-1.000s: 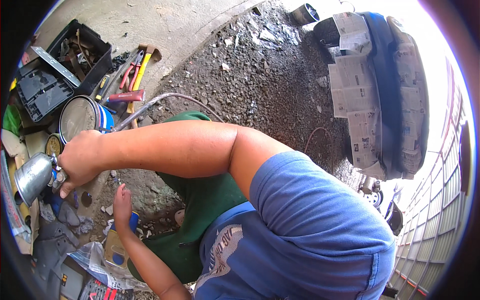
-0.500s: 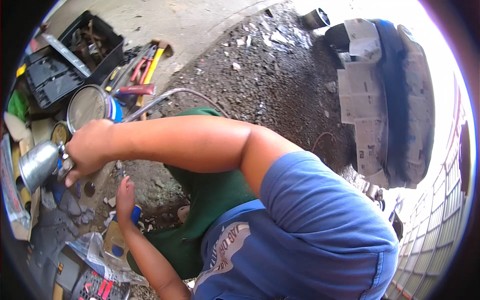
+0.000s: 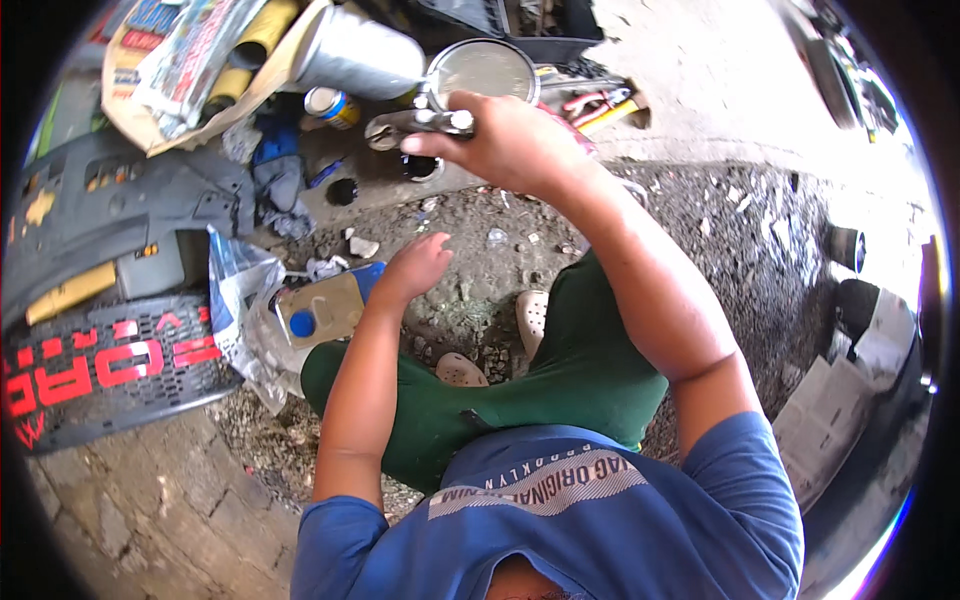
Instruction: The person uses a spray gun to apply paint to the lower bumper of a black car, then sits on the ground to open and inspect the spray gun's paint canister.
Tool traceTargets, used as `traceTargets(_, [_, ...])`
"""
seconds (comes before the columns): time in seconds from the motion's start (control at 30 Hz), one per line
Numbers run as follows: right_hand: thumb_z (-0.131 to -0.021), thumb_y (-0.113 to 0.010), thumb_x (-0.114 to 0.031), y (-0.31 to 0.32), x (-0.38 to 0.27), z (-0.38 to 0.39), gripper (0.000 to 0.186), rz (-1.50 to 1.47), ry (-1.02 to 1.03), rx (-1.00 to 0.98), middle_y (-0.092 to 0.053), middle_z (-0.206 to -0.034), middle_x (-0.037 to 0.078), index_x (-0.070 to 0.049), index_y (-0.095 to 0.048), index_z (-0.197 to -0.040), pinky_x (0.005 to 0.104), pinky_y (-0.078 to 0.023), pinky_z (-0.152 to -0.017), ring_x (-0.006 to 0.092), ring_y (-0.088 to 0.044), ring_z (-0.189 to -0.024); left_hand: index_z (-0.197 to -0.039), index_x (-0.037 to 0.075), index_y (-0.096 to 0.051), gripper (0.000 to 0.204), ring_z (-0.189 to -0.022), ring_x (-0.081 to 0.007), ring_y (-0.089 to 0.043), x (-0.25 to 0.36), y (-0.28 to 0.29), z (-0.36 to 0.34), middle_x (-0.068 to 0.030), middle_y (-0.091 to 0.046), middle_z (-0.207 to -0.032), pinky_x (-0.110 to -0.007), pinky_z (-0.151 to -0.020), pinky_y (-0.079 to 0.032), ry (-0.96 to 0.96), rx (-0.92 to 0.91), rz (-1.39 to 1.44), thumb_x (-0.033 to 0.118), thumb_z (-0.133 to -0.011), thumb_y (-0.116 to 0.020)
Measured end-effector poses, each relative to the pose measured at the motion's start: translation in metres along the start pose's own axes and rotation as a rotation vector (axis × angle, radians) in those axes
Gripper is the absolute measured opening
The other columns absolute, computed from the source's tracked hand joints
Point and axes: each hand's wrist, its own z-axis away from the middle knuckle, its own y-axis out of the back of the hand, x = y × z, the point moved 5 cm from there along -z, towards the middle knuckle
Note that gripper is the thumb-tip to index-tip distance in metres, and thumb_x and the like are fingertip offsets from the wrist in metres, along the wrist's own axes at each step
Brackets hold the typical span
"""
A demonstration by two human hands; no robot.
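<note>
My right hand (image 3: 510,140) is wrapped around a spray gun (image 3: 430,122) with a large silver metal cup (image 3: 365,55), held tilted over the ground ahead. Just behind that hand stands a round tin (image 3: 485,68) with a greyish top. My left hand (image 3: 415,268) hovers above the gravel, its fingers loosely bent and apart from anything; nothing shows in them. Below it lies a yellowish rectangular container (image 3: 330,308) with a blue cap. Near the gun are a small blue and yellow can (image 3: 332,107) and a small dark round lid (image 3: 342,191).
A cardboard box (image 3: 150,120) holds yellow rolls. Dark plastic panels (image 3: 130,210) and a black grille with red lettering (image 3: 120,360) lie left. Pliers (image 3: 597,100), a hammer (image 3: 630,108) and a black toolbox (image 3: 550,45) are ahead. A newspaper-masked part (image 3: 815,420) stands right.
The head view has turned left, bringing the panels and grille further into sight. My right hand still grips the spray gun, and my left hand stays off the ground.
</note>
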Motion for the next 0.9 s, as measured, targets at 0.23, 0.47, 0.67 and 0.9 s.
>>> traceTargets(0.23, [-0.084, -0.066, -0.072, -0.004, 0.008, 0.000, 0.081, 0.010, 0.051, 0.141, -0.072, -0.084, 0.025, 0.001, -0.066, -0.120, 0.0486, -0.056, -0.082, 0.0409, -0.073, -0.091, -0.134, 0.001, -0.058, 0.046, -0.126, -0.0394, -0.057, 0.008, -0.003, -0.001, -0.0232, -0.062, -0.133, -0.046, -0.108, -0.044, -0.013, -0.006, -0.038, 0.029, -0.098, -0.051])
traceTargets(0.47, [-0.084, -0.065, -0.073, -0.006, 0.007, -0.002, 0.079, 0.021, 0.032, 0.113, -0.073, -0.087, 0.024, -0.001, -0.068, -0.116, 0.0494, -0.056, -0.082, 0.0394, -0.073, -0.090, -0.132, 0.001, -0.058, 0.044, -0.121, -0.0405, -0.059, 0.004, -0.004, 0.002, -0.0243, -0.063, -0.129, -0.046, -0.103, -0.046, -0.039, 0.066, -0.031, 0.030, -0.098, -0.053])
traceTargets(0.67, [-0.084, -0.066, -0.073, -0.007, 0.009, -0.003, 0.081, 0.039, 0.047, 0.137, -0.073, -0.091, 0.025, 0.000, -0.067, -0.119, 0.0474, -0.056, -0.085, 0.0391, -0.073, -0.095, -0.132, 0.002, -0.058, 0.044, -0.121, -0.0407, -0.059, 0.006, -0.002, 0.000, -0.0247, -0.063, -0.129, -0.047, -0.103, -0.046, -0.023, 0.029, -0.037, 0.030, -0.098, -0.053])
traceTargets(0.9, [-0.085, -0.064, -0.073, -0.007, 0.009, -0.001, 0.077, 0.049, 0.075, 0.182, -0.073, -0.085, 0.023, -0.002, -0.069, -0.114, 0.0489, -0.057, -0.082, 0.0404, -0.073, -0.090, -0.133, 0.001, -0.058, 0.045, -0.120, -0.0400, -0.060, 0.009, -0.002, 0.000, -0.0245, -0.064, -0.128, -0.047, -0.103, -0.047, -0.012, 0.029, -0.040, 0.030, -0.098, -0.053])
